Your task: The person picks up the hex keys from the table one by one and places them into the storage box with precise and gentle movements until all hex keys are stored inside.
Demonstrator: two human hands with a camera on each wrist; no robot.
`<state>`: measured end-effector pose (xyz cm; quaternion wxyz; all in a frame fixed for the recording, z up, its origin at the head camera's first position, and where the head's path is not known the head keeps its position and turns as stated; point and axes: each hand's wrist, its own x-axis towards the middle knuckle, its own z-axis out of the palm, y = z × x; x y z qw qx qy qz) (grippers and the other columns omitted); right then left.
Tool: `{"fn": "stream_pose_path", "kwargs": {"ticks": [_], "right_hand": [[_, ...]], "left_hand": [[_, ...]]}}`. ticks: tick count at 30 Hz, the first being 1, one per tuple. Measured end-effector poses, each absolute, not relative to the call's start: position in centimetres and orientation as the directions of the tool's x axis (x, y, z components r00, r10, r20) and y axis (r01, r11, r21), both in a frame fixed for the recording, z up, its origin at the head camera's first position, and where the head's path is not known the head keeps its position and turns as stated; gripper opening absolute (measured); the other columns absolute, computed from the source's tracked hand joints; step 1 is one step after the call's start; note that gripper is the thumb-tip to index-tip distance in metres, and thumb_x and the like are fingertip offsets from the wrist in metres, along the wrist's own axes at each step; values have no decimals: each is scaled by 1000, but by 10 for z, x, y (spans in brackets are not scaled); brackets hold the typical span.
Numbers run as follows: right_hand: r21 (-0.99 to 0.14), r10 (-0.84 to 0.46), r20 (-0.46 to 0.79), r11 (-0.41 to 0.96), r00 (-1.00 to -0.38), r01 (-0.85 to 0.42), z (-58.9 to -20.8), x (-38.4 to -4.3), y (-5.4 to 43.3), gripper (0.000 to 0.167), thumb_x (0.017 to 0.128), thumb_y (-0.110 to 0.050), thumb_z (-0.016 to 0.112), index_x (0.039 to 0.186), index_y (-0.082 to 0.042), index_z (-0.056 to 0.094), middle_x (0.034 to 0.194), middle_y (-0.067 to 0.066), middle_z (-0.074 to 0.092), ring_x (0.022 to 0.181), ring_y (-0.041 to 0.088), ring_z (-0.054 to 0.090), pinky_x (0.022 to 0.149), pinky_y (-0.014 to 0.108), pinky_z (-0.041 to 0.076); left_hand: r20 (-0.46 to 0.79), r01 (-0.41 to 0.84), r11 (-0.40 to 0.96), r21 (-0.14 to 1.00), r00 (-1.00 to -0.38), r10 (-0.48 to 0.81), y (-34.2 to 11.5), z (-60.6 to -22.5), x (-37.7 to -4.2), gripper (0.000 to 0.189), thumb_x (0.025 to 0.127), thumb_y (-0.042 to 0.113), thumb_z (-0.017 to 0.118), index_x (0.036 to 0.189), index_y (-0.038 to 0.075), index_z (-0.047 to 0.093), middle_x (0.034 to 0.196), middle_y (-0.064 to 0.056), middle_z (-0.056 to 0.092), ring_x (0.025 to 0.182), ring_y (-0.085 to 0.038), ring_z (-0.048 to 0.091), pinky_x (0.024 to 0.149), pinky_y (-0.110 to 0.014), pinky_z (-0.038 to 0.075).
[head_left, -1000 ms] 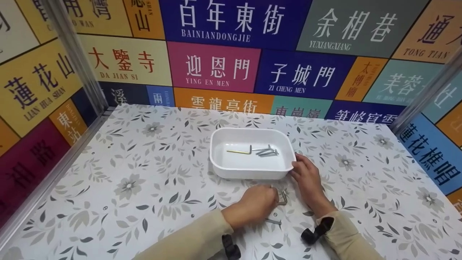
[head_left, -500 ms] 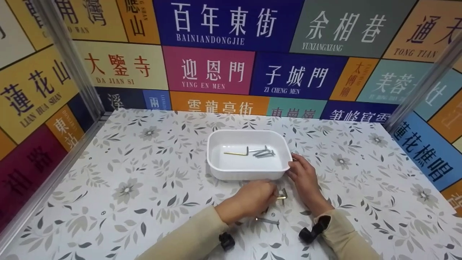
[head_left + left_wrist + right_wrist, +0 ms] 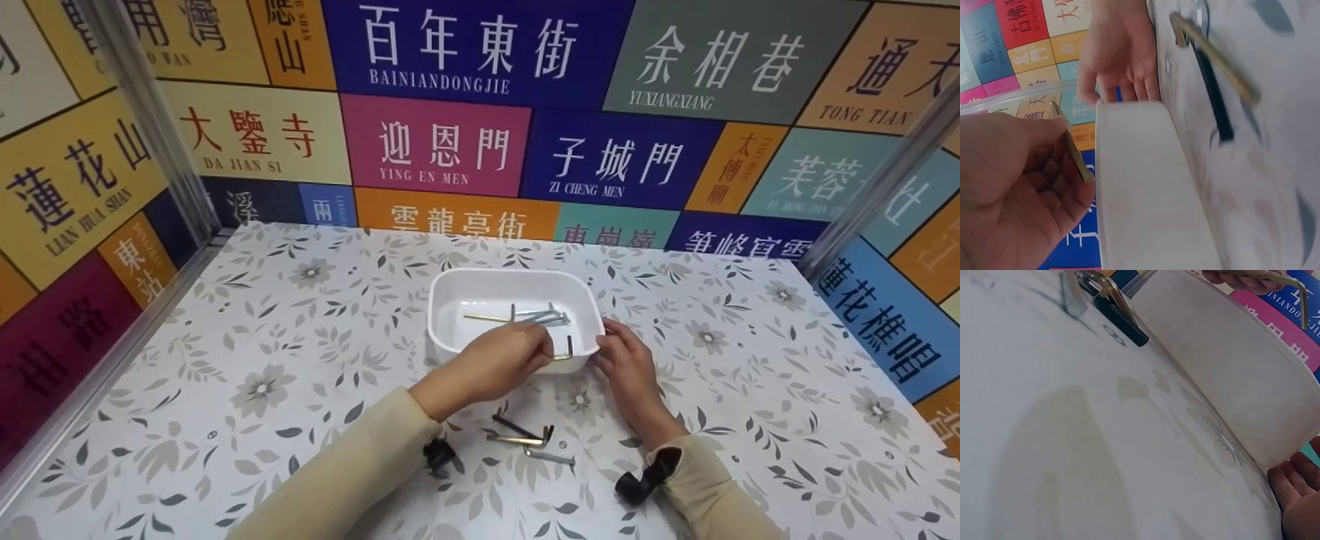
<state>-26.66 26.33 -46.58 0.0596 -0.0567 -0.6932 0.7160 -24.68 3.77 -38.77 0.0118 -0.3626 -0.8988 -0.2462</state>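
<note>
My left hand point(image 3: 499, 361) pinches a brass-coloured hex key point(image 3: 1077, 152) above the near rim of a white plastic tub point(image 3: 442, 289). The key's short bent end points up in the head view and sticks out past the fingers. My right hand point(image 3: 634, 375) rests its relaxed fingers against the outside of the tub's right near corner. Inside the tub lie another brass-coloured hex key point(image 3: 484, 318) and several silver screws point(image 3: 551, 318). In front of it, a dark hex key point(image 3: 516, 427), a brass-coloured one point(image 3: 517, 441) and a silver screw point(image 3: 551, 456) lie close together.
A white tablecloth point(image 3: 315, 360) with grey leaves and flowers covers the table. Panels with coloured place names point(image 3: 442, 142) stand behind and at both sides, with metal posts point(image 3: 176, 142) at the corners. Black straps point(image 3: 649, 480) circle both wrists.
My left hand has lifted from the table beside the loose hex keys and moved up to the tub's near rim with a hex key. My right hand has stayed at the tub's corner.
</note>
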Motion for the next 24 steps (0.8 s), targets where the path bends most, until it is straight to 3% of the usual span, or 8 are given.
{"fn": "stream_pose_path", "kwargs": {"ticks": [16,20,24], "right_hand": [[-1000,159,-8,10,-987,10,-465,-267,266,43,100,-8,44,142,1,50,139,21,55,112,11,64,92,18,55],[-999,157,-20,22,-987,24,-465,-267,266,44,100,-8,44,142,0,49,143,19,54,114,12,63,92,17,55],[-1000,160,-14,7,-987,15,-465,-267,266,45,99,-7,45,143,1,49,144,21,53,114,14,63,92,18,55]], "left_hand": [[144,703,641,308,-700,699,3,-379,-297,14,102,9,54,106,-1,64,105,-15,67,100,-30,66,91,-41,55],[80,697,661,278,-703,707,7,-381,-308,14,101,5,53,105,-2,64,104,-18,67,98,-32,66,90,-42,56],[-35,644,728,235,-743,669,15,-379,-321,15,101,4,53,109,-1,64,107,-17,67,100,-31,66,92,-40,56]]}}
